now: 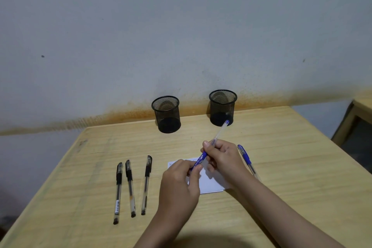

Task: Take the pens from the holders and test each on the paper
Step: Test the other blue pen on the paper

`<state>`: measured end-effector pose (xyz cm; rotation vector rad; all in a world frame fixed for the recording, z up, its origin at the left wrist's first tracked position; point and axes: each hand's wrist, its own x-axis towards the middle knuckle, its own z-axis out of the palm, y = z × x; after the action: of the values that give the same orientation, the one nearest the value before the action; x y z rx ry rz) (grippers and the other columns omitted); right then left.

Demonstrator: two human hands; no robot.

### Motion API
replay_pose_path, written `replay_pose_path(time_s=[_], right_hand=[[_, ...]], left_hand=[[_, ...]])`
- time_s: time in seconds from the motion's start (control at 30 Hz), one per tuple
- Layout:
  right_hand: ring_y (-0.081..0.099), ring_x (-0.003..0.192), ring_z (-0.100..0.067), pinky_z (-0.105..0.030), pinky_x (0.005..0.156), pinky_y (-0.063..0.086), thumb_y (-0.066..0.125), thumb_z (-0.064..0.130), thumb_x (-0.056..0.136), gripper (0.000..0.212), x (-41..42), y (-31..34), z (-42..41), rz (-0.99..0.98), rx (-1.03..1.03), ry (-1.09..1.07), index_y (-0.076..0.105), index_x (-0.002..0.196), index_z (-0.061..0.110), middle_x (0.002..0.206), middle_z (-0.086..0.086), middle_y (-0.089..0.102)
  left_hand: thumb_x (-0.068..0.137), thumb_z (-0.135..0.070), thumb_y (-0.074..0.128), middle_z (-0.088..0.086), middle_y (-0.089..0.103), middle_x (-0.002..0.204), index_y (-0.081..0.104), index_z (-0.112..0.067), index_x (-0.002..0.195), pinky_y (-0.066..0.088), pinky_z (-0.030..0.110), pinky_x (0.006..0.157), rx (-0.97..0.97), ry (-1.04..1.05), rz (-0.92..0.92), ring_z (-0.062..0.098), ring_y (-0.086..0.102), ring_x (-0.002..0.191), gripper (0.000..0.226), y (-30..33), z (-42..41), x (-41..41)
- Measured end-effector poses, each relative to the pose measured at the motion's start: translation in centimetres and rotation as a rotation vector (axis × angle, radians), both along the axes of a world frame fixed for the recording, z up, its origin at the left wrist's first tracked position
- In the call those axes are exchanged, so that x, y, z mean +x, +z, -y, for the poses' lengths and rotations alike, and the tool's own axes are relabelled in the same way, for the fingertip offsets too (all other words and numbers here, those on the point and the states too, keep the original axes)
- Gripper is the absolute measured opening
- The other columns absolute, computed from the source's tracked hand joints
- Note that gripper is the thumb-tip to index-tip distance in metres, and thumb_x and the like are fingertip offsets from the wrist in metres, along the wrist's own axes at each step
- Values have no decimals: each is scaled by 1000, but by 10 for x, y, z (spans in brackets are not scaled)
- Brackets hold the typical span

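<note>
My right hand (223, 159) grips a blue pen (218, 134) by its barrel, the pen slanting up toward the right holder. My left hand (181, 179) pinches the same pen's lower blue end, the cap or tip, just above the white paper (211, 184). The paper lies on the wooden table (281, 167) and is mostly covered by my hands; faint marks show at its top left. Two black mesh holders (166, 114) (222, 108) stand at the back, both with no pens in them. Three black pens (118, 192) (130, 187) (147, 184) lie left of the paper. Another blue pen (246, 159) lies to the right.
A pale wall with a brown stain rises directly behind the table. At the far right stands a second piece of wooden furniture (356, 131) beyond a gap. The table's left edge runs diagonally near the black pens.
</note>
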<state>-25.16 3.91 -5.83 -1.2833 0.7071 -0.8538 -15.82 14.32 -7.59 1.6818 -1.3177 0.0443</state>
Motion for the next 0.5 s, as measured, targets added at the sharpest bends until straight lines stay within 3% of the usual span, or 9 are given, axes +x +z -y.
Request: replay_pose_path(time_s=[0.2, 0.37, 0.43, 0.5], right_hand=[[42, 40, -15, -22, 43, 40, 57, 21, 93, 28, -3, 3, 6, 125, 58, -70, 62, 72, 4, 50, -5, 46], [38, 36, -10, -21, 40, 36, 53, 18, 96, 26, 1, 5, 13, 223, 198, -139, 59, 72, 8, 45, 0, 40], [31, 30, -5, -17, 33, 28, 48, 15, 98, 27, -17, 14, 44, 430, 415, -320, 52, 72, 13, 41, 6, 37], [31, 33, -5, -18, 35, 27, 48, 19, 99, 27, -42, 17, 71, 517, 391, -465, 51, 73, 12, 44, 6, 37]], left_hand=[[83, -20, 61, -8, 61, 63, 68, -16, 75, 39, 19, 55, -62, -42, 36, 9, 53, 64, 12, 19, 7, -6], [82, -20, 61, -7, 57, 59, 66, -15, 69, 42, 30, 52, -81, -52, 104, 8, 51, 56, 15, 31, 9, -7], [82, -21, 62, -12, 53, 57, 62, -16, 65, 41, 22, 53, -115, -90, 127, 5, 50, 55, 18, 33, -7, -11], [81, -23, 61, -18, 52, 59, 63, -19, 65, 38, 12, 56, -169, -102, 107, 0, 50, 56, 17, 34, -28, -8]])
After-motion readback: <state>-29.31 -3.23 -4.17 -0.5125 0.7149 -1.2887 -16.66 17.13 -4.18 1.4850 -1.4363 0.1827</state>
